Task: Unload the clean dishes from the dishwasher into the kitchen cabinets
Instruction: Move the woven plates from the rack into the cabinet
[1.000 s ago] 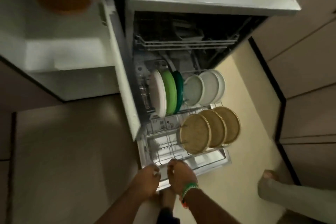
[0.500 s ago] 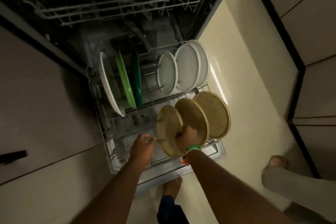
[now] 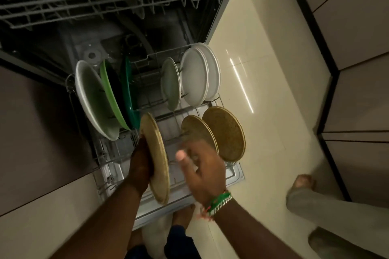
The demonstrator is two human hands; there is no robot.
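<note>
We note the left grip [image 3: 140, 166] clasping 1 tan plate [image 3: 155, 157] above the rack [image 3: 185, 115]; right grip [image 3: 202, 166] spread, touching nothing visible.

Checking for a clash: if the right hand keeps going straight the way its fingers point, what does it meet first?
Most likely the nearer tan plate standing in the lower rack; the right hand is blurred, so depth is uncertain.
</note>
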